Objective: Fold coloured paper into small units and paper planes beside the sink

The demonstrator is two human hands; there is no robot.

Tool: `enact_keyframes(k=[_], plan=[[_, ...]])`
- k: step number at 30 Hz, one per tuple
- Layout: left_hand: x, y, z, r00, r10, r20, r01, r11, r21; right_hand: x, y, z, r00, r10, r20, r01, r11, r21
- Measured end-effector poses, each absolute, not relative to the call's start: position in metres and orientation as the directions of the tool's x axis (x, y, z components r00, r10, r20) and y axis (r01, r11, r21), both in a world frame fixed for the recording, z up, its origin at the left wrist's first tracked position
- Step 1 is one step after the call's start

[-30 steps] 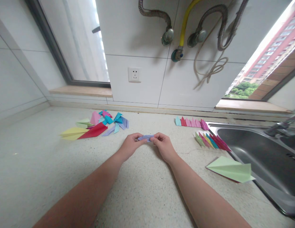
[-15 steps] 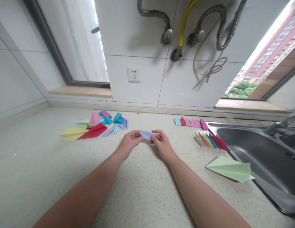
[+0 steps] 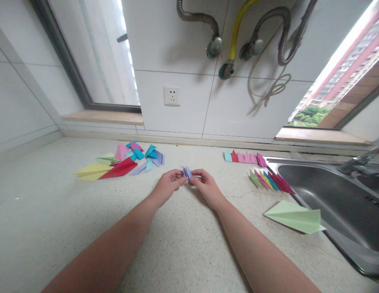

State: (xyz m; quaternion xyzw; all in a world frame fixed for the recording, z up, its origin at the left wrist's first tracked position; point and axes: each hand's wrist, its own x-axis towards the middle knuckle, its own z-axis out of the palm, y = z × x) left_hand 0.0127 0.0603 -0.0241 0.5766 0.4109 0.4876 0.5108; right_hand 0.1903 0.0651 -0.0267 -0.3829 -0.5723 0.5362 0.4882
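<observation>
A small lavender folded paper piece (image 3: 187, 173) is held up just over the countertop, its folds now standing upright and partly spread. My left hand (image 3: 169, 184) pinches its left side between thumb and fingers. On the other side my right hand (image 3: 206, 185) grips it the same way, with the fingertips covering part of the paper. To the left lies a loose pile of folded papers, among them a red paper plane (image 3: 119, 168), a yellow paper plane (image 3: 93, 172) and a teal folded piece (image 3: 151, 151).
At the right, a row of pink and red folded papers (image 3: 246, 157) lies behind a row of multicoloured ones (image 3: 271, 182). A pale green paper plane (image 3: 294, 216) rests beside the metal sink (image 3: 332, 195). Behind the speckled countertop (image 3: 177, 244) is a tiled wall with a socket (image 3: 172, 96).
The lavender paper was lying flat and wide between my hands; it is now folded narrower and stands upright. My hands have stayed in about the same place.
</observation>
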Motion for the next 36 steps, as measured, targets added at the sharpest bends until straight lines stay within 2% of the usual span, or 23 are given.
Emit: enact_keyframes(k=[12,15,20,23,31,36], plan=[[0.012,0.063,-0.029,0.151,0.982,0.111,-0.052,-0.104,0.993,0.19,0.067,-0.034,-0.259,0.949,0.18,-0.044,0.174,-0.984],[0.012,0.061,-0.027,0.172,0.979,0.108,-0.036,-0.104,0.994,0.189,0.066,-0.034,-0.205,0.943,0.26,0.035,0.273,-0.961],[0.013,0.059,-0.022,0.238,0.955,0.177,-0.037,-0.173,0.984,0.189,0.063,-0.032,-0.125,0.809,0.574,0.243,0.586,-0.773],[0.013,0.06,-0.025,0.245,0.944,0.221,-0.052,-0.214,0.975,0.191,0.059,-0.026,-0.123,0.713,0.69,0.337,0.684,-0.647],[0.011,0.06,-0.028,0.279,0.941,0.193,0.006,-0.203,0.979,0.19,0.047,-0.016,-0.188,0.56,0.807,0.448,0.78,-0.437],[0.01,0.06,-0.029,0.288,0.939,0.189,0.042,-0.21,0.977,0.19,0.045,-0.015,-0.195,0.568,0.799,0.442,0.779,-0.445]])
